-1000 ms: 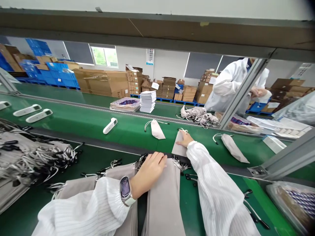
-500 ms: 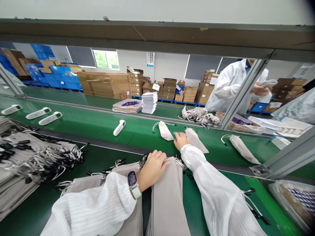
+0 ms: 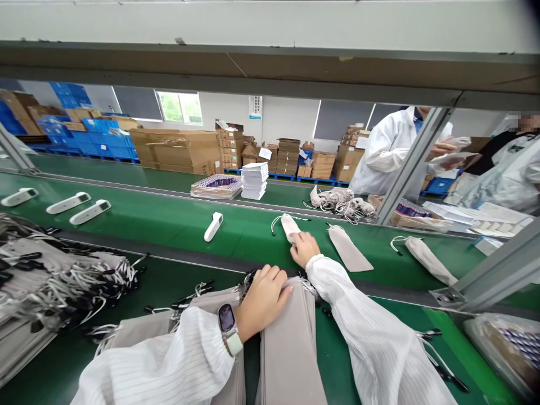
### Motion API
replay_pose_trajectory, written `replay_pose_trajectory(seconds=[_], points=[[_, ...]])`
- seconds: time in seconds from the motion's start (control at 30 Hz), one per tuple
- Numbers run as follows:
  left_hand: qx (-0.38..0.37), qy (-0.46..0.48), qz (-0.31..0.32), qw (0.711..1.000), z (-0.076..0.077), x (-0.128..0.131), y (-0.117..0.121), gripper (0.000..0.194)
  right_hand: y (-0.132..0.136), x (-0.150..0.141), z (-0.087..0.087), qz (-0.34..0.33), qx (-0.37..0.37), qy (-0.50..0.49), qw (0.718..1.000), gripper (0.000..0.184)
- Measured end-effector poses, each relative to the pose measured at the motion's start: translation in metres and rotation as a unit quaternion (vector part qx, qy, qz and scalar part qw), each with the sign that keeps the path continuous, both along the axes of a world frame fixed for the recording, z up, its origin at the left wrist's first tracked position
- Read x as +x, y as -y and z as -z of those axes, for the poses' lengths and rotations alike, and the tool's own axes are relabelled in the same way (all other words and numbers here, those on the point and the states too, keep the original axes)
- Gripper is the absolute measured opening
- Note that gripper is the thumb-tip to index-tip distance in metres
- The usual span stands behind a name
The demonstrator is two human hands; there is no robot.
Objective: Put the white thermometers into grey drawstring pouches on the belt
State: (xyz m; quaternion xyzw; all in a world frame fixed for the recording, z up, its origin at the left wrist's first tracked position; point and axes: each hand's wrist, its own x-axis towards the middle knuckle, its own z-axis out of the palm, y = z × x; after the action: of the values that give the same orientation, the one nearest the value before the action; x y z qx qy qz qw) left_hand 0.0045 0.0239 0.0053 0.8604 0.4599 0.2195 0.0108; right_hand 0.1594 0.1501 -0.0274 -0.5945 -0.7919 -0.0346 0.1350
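My left hand (image 3: 264, 301), with a watch on its wrist, lies on a stack of flat grey drawstring pouches (image 3: 289, 354). Its fingers curl over the top pouch's upper edge. My right hand (image 3: 304, 249) reaches onto the green conveyor belt (image 3: 169, 216) and closes over the near end of a filled grey pouch (image 3: 290, 226). A flat empty pouch (image 3: 349, 256) lies on the belt just right of that hand, apart from it. A white handheld device (image 3: 213, 226) lies on the belt to the left.
Another filled pouch (image 3: 428, 260) lies further right on the belt, and three white devices (image 3: 67, 203) at far left. Heaps of corded pouches (image 3: 63, 275) sit at my left. Across the belt a person in a white coat (image 3: 386, 152) works behind a slanted metal post (image 3: 411, 163).
My right hand has let go of the flat pouch on the belt and moved left onto the filled pouch. Things on the belt have drifted right. My left hand stays on the stack.
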Motion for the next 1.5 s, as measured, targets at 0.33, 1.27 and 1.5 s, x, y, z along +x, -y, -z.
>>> replay_pose_trajectory(seconds=[0.33, 1.27, 1.5], points=[[-0.002, 0.0, 0.009, 1.0, 0.0, -0.001, 0.0, 0.015, -0.008, -0.001, 0.021, -0.058, -0.051, -0.013, 0.997, 0.023], [-0.05, 0.187, 0.092, 0.977, -0.008, -0.005, 0.008, 0.005, -0.005, -0.103, 0.005, -0.204, 0.003, -0.055, 0.977, 0.048], [-0.046, 0.168, 0.081, 0.981, -0.011, -0.007, 0.008, 0.004, -0.013, -0.106, 0.005, -0.185, -0.031, -0.011, 0.982, 0.06]])
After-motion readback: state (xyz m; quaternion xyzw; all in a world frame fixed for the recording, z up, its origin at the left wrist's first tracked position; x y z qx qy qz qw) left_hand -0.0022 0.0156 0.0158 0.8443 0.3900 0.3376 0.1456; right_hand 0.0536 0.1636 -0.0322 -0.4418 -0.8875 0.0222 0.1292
